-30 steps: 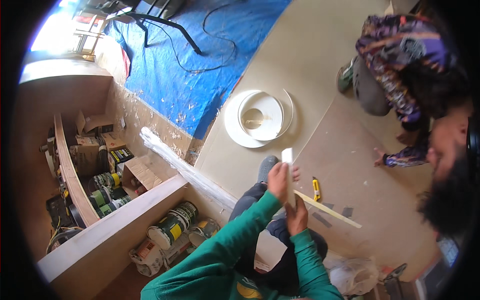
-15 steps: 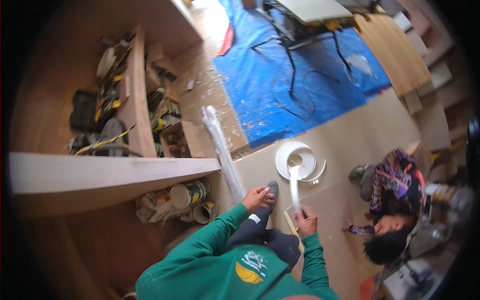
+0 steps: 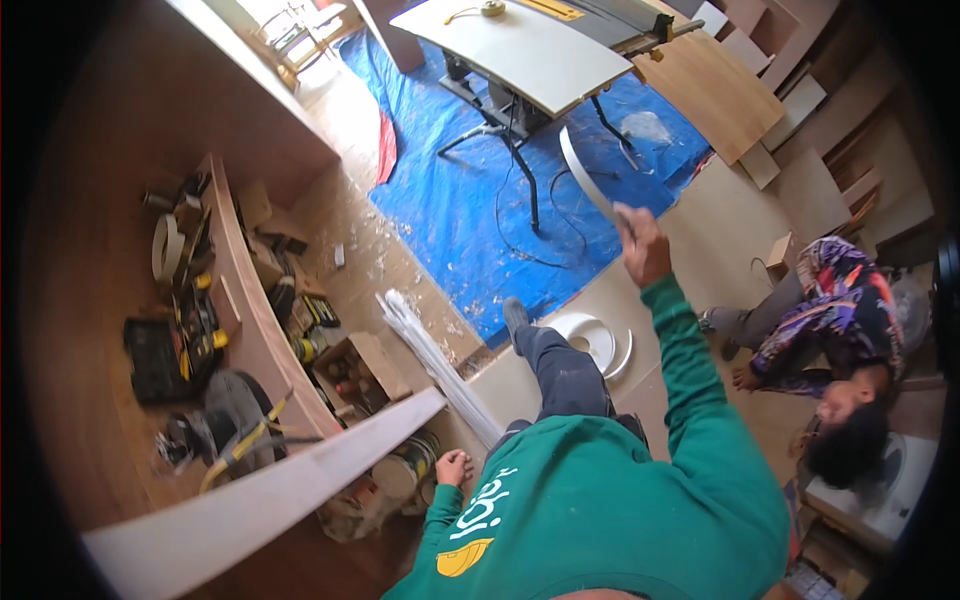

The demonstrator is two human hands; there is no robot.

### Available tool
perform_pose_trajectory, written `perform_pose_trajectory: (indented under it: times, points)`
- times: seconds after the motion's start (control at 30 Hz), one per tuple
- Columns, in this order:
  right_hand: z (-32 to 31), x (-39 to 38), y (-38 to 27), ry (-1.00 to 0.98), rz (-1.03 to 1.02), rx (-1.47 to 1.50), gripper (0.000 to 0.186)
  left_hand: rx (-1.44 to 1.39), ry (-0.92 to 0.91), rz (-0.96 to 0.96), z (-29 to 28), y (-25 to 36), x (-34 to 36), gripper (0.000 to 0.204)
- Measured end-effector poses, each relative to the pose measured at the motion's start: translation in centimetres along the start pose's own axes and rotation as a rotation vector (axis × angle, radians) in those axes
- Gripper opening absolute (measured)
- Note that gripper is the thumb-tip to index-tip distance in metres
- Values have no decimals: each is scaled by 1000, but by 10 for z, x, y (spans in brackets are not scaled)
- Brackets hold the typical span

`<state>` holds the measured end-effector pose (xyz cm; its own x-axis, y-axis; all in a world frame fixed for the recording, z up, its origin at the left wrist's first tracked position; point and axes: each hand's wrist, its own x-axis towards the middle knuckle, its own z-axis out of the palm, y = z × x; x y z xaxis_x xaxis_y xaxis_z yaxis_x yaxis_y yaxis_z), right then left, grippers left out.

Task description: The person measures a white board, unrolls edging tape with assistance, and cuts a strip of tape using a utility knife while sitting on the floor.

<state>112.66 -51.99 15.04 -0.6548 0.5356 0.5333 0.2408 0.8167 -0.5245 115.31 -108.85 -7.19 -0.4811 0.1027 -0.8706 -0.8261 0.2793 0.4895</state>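
Note:
A long, thin, white curved strip (image 3: 583,178) rises from my right hand (image 3: 648,250), whose fingers are closed around its lower end. That arm reaches forward above the floor, at the edge of the blue sheet. My left hand (image 3: 455,468) hangs low by my left side, close to the buckets, with its fingers curled in; whatever lies inside them, if anything, is hidden. On the floor just past my leg lies a coil of white strip (image 3: 573,323), with a curved loose piece (image 3: 625,355) at its right side.
A white-topped work table (image 3: 530,50) stands on the blue sheet (image 3: 440,190). To the right a co-worker (image 3: 840,320) crouches. Long wrapped strips (image 3: 430,355) lie on the floor left of my leg. Tools fill the wooden shelf (image 3: 235,280); a bucket (image 3: 400,472) sits beneath a pale panel edge (image 3: 270,490).
My right hand has lifted the white strip forward and up, away from the coil. My left hand has dropped back to my side. The view has shifted, and one foot is now farther forward.

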Motion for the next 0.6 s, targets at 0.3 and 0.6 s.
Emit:
perform_pose_trajectory:
  times: [0.3, 0.6]
  points:
    - [180, 274, 37, 251, -54, -294, 27, 944, 44, 554, 18, 222, 101, 25]
    - [223, 273, 106, 405, 119, -270, 49, 904, -173, 454, 117, 518, 137, 26]
